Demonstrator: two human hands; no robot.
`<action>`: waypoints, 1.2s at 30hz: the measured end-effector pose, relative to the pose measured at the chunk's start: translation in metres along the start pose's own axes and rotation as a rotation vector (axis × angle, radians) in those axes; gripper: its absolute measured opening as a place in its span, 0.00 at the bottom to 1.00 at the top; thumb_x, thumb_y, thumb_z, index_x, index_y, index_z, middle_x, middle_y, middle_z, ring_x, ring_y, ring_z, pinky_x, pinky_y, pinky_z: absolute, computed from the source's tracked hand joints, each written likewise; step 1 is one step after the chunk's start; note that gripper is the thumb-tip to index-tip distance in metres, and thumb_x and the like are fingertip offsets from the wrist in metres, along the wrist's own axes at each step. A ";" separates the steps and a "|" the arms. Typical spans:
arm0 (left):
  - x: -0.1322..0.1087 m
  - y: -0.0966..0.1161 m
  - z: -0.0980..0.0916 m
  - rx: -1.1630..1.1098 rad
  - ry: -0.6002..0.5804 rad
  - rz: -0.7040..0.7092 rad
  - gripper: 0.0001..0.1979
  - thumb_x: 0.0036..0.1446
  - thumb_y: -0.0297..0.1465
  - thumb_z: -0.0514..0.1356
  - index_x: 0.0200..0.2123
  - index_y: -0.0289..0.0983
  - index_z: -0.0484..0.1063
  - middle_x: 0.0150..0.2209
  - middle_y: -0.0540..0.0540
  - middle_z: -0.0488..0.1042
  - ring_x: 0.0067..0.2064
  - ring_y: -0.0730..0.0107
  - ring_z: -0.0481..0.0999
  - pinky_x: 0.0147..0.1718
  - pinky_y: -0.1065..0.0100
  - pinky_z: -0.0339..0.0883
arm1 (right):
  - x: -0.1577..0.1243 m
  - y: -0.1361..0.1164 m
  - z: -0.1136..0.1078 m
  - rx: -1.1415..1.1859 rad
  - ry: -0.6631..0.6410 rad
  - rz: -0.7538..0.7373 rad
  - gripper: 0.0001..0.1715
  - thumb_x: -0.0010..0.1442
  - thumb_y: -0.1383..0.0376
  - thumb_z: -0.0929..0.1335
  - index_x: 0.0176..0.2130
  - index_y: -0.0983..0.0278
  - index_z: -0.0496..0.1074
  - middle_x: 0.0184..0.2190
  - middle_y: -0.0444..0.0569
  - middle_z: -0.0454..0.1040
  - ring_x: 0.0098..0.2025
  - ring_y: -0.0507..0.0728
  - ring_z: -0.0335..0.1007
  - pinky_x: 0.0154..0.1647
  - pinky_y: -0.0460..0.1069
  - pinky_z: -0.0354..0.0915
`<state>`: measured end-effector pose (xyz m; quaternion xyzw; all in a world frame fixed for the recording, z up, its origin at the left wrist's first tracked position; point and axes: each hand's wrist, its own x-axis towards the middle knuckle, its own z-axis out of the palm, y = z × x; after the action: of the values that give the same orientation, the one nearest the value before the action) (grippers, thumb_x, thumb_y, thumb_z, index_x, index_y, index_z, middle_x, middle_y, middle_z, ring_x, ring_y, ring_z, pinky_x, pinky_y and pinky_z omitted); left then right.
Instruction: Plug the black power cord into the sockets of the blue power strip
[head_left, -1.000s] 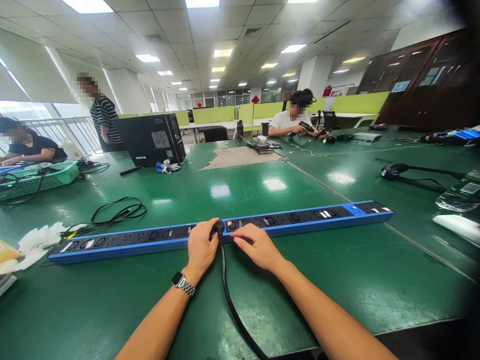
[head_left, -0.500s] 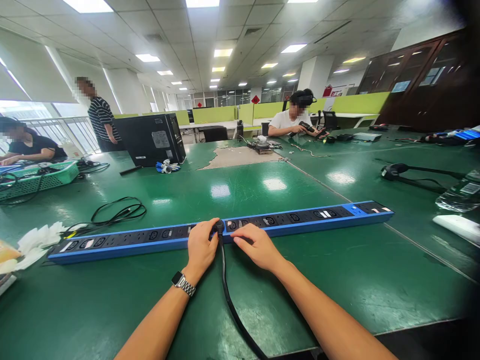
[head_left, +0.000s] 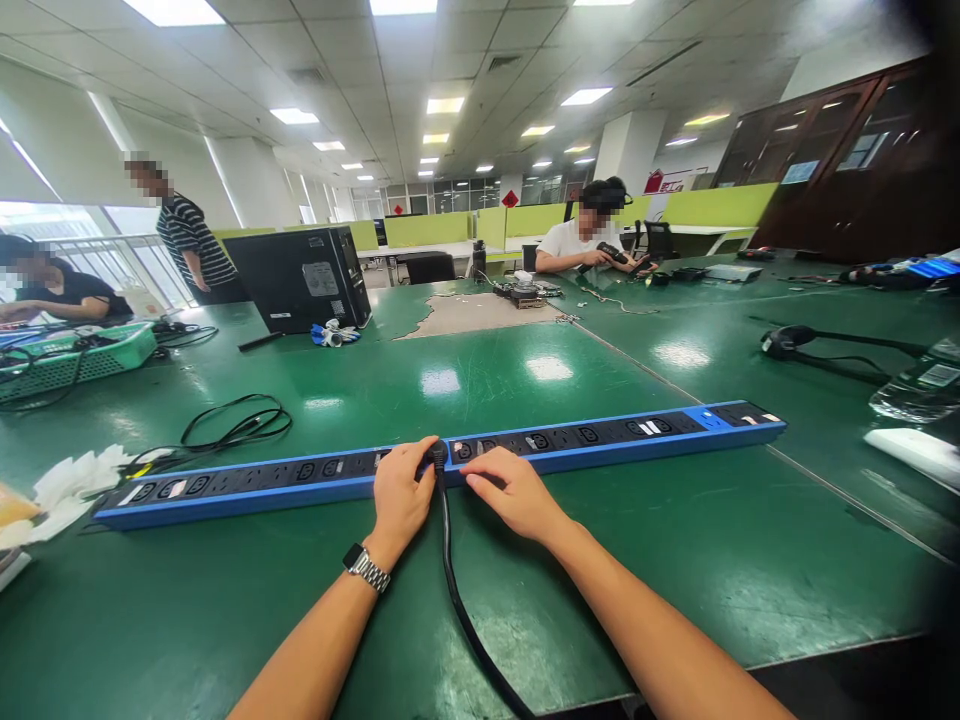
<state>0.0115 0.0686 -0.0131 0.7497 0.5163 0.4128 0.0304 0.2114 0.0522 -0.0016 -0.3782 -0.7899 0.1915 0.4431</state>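
Observation:
A long blue-and-black power strip [head_left: 615, 440] with rows of sockets and several white stickers lies across the green table. At its middle sits a black plug [head_left: 438, 455] on a thick black power cord [head_left: 456, 585], which runs down toward the near table edge. My left hand [head_left: 405, 490], with a watch [head_left: 366, 567] on the wrist, is closed on the plug from the left, thumb and index finger against it. Just right of the cord, my right hand [head_left: 514, 492] rests its fingertips at the strip, thumb apart from the fingers. Its far fingers are partly hidden.
A coiled black cable [head_left: 240, 425] lies behind the strip's left part. Further back stand a black computer case [head_left: 300, 280] and a green basket [head_left: 82, 362]. A plastic bottle [head_left: 919, 385] and a black headset-like strap [head_left: 787, 340] are at right. Another person [head_left: 577, 245] works across the table.
Both my hands, the plug and the power strip stay nearly where they were. At the far left, the standing person in stripes has shifted left and leans more.

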 end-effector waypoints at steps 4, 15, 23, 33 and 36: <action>0.000 0.000 0.000 -0.004 0.005 -0.009 0.18 0.58 0.26 0.55 0.52 0.41 0.71 0.46 0.45 0.77 0.48 0.61 0.74 0.49 0.58 0.65 | 0.000 0.000 0.000 -0.004 -0.001 -0.005 0.10 0.62 0.64 0.66 0.40 0.59 0.77 0.39 0.49 0.80 0.42 0.58 0.72 0.47 0.56 0.66; -0.001 -0.001 0.002 -0.060 0.029 -0.026 0.18 0.58 0.26 0.56 0.51 0.42 0.72 0.45 0.45 0.77 0.48 0.60 0.74 0.50 0.56 0.65 | 0.000 0.001 0.001 0.002 0.000 0.001 0.10 0.62 0.65 0.66 0.40 0.59 0.77 0.38 0.48 0.80 0.42 0.57 0.72 0.47 0.56 0.66; -0.002 -0.001 -0.002 -0.188 0.119 -0.024 0.17 0.61 0.28 0.54 0.53 0.41 0.68 0.48 0.45 0.75 0.49 0.65 0.74 0.50 0.61 0.68 | 0.000 0.000 0.000 -0.023 -0.009 -0.007 0.10 0.63 0.64 0.66 0.40 0.59 0.77 0.38 0.49 0.80 0.42 0.58 0.72 0.46 0.55 0.67; -0.003 -0.001 -0.003 -0.187 0.153 0.032 0.17 0.60 0.28 0.56 0.53 0.42 0.69 0.47 0.45 0.76 0.49 0.63 0.74 0.50 0.60 0.67 | -0.001 0.000 0.000 -0.011 -0.002 -0.008 0.09 0.60 0.65 0.68 0.41 0.60 0.77 0.39 0.49 0.80 0.42 0.58 0.72 0.46 0.56 0.66; -0.003 0.000 -0.006 -0.176 0.162 0.067 0.17 0.61 0.29 0.55 0.54 0.41 0.69 0.47 0.45 0.75 0.49 0.63 0.73 0.51 0.59 0.66 | -0.001 0.001 0.001 -0.018 -0.005 -0.013 0.10 0.58 0.65 0.69 0.42 0.60 0.76 0.40 0.49 0.80 0.43 0.59 0.72 0.47 0.56 0.66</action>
<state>0.0074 0.0646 -0.0111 0.7250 0.4537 0.5166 0.0404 0.2116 0.0521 -0.0033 -0.3765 -0.7952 0.1823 0.4389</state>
